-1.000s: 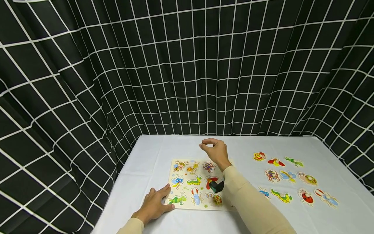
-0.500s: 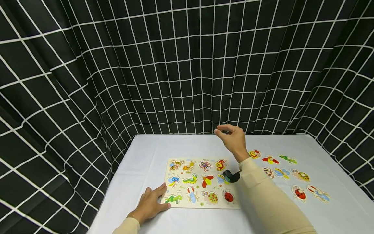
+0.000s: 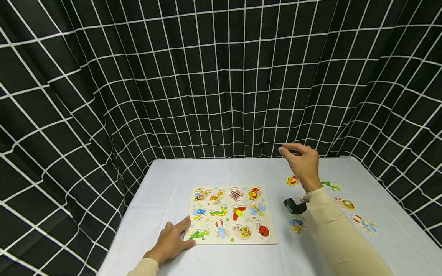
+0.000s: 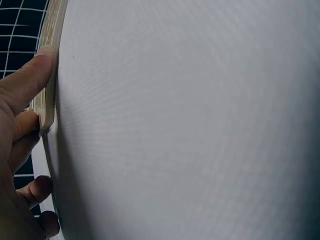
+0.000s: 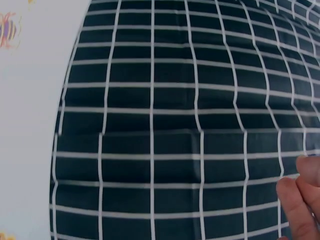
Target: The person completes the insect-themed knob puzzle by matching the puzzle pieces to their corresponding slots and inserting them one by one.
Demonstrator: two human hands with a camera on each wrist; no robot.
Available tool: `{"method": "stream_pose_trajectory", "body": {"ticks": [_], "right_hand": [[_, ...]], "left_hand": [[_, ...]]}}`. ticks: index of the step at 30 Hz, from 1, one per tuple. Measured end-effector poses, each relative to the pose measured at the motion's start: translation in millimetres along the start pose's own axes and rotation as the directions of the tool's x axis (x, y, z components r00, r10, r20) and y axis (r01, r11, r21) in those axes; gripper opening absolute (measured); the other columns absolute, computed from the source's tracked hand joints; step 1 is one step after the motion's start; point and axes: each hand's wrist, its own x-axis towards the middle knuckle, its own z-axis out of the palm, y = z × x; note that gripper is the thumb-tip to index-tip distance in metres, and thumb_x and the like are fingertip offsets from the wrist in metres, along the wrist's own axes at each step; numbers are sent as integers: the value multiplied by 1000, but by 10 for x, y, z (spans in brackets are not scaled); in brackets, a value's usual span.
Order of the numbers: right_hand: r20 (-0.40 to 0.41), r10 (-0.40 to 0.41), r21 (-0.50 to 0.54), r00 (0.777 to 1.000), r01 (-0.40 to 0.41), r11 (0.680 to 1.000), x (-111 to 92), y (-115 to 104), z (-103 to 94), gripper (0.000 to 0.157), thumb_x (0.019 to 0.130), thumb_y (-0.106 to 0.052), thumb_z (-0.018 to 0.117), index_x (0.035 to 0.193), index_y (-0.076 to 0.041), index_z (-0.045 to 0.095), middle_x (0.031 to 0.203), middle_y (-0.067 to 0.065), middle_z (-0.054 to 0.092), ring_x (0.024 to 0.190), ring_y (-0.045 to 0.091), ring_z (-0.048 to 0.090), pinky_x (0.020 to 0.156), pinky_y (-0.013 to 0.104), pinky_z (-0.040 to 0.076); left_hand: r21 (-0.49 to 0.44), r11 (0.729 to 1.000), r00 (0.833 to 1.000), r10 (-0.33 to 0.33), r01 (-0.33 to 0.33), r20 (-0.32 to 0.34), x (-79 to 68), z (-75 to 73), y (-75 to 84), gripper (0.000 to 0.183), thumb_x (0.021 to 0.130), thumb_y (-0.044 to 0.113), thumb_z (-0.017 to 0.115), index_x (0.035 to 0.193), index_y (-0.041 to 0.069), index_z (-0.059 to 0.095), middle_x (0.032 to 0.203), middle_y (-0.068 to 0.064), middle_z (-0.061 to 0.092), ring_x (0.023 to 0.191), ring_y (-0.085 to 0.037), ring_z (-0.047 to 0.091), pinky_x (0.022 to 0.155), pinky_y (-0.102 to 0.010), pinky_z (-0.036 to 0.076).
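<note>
1 cutout [image 3: 303, 199] part-hidden, right grip [image 3: 304, 165] raised, contents unclear

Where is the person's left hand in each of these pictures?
Head view: the left hand is low, left of centre, at the puzzle board's left edge.
Left wrist view: along the left side, touching the board's edge.
Right wrist view: not in it; the hand at lower right is the right hand.
Shared landmark: the white-gridded black curtain.
</note>
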Motion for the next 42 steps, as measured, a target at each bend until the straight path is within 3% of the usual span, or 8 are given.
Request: {"method": "stream_pose_trajectory", "body": {"ticks": [7,12,17,24,28,32,38,42], "right_hand": [[-50,54,-23,997,-55,998,-28,163,-250,23,84,-25,77,98,-6,77,88,0,69,74,15,39,66,30,28],[-59,155,-21,986,-156,988,-87,290,-412,29,85,-30,76,102,-7,76,86,2,64,78,15,41,68,29,29],[-58,274,-45,960,-277,960,-205,487,-522,37,85,-38,75,107,-9,75,78,10,49,73,19,37,64,32,26],[-61,390,-64,919,-394,917,-403,806,-593,43,82,-45,74,110,-12,74,69,8,45,67,20,37,60,32,28],[-62,470,-69,881,-473,878,-542,974,-622,45,83,-46,74,110,-11,74,83,0,60,77,17,39,67,32,28],[-52,529,-101,847,-532,841,-653,1144,-621,47,82,-49,73,110,-11,74,99,-4,65,90,17,41,74,32,28],[-40,568,-117,822,-568,814,-788,1378,-579,46,82,-49,73,109,-11,75,107,-3,65,95,17,42,75,31,31],[-42,566,-143,824,-565,812,-857,1480,-570,45,82,-48,73,107,-11,75,105,-4,66,93,17,43,73,30,31]], "left_hand": [[2,1000,1000,-12,12,9,-4,8,-26,81,70,50,80,137,11,56,149,6,40,80,-15,33,72,-33,34],[6,1000,1000,-11,11,-2,7,-1,-24,80,70,49,80,137,12,56,149,6,41,81,-15,33,72,-33,33],[13,1000,1000,-17,17,-4,3,-30,-5,80,70,47,81,137,12,56,149,6,41,82,-15,34,74,-35,34],[12,1000,1000,-14,14,2,16,-19,0,80,70,48,81,137,12,56,149,6,41,84,-15,34,76,-36,34],[7,1000,1000,-15,15,11,12,-1,3,80,70,48,80,137,11,56,149,6,41,83,-15,34,75,-35,34],[3,1000,1000,-13,13,9,7,0,-5,80,70,47,81,137,10,56,149,6,40,83,-15,34,76,-36,34],[10,1000,1000,-21,21,6,12,1,-13,80,70,47,81,137,11,56,149,7,40,83,-15,34,76,-35,34],[9,1000,1000,-23,23,9,15,10,5,80,70,47,81,137,11,55,149,7,40,82,-14,34,75,-34,34]]}}
